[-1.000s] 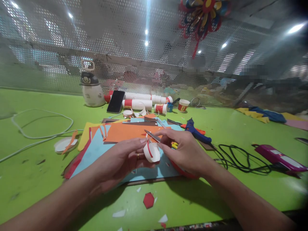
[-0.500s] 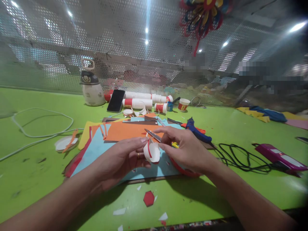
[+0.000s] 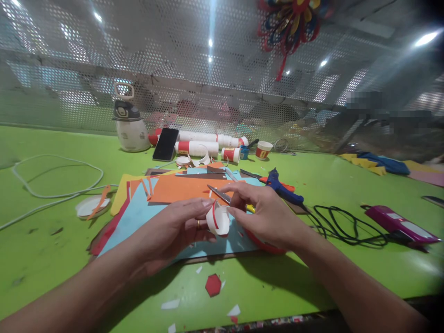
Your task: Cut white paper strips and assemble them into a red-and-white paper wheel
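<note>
Between my two hands is a small cut piece of white paper cup with a red strip along it. The fingers of my left hand are closed on its left side. My right hand grips scissors, their blades pointing up and left above the cup piece; the yellow handle shows under the fingers. My right fingertips come close to the cup piece's right edge, and whether they touch it I cannot tell. Beneath both hands lie sheets of orange paper and light blue paper.
Behind the paper are a phone, stacked paper cups and a white bottle. To the right lie a blue glue gun, a black cable and a magenta device. A red hexagon lies near the front edge.
The view has shifted slightly, so the table things sit a little further left. Both hands keep nearly the same pose around the cup piece and scissors.
</note>
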`<action>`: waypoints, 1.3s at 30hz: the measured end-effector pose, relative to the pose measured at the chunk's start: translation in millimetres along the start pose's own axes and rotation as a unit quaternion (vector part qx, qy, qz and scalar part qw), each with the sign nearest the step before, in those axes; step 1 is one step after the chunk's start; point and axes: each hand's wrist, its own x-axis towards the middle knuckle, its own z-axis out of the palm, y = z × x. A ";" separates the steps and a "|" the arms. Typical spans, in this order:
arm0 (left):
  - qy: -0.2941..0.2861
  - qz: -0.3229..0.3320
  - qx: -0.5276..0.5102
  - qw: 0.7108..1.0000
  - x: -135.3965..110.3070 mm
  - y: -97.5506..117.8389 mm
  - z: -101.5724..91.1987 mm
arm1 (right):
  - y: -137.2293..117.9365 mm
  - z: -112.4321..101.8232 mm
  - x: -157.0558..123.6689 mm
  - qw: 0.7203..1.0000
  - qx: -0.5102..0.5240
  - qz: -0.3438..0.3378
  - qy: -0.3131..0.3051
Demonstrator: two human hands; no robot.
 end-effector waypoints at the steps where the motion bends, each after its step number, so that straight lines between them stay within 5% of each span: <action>1: 0.000 0.001 0.002 1.000 -0.1 -0.2 0.1 | 0.5 0.2 0.0 1.000 0.000 -0.002 0.002; 14: 0.018 0.001 0.033 0.999 -2.6 2.3 3.9 | -5.7 -5.7 1.6 0.999 0.025 0.024 -0.032; 28: 0.032 0.041 0.004 0.999 -0.1 1.6 4.6 | -6.6 2.7 -1.9 0.993 0.108 0.022 0.034; 39: 0.023 0.036 -0.010 0.999 -2.3 4.8 5.2 | 5.1 -1.9 1.0 0.913 0.384 0.135 -0.036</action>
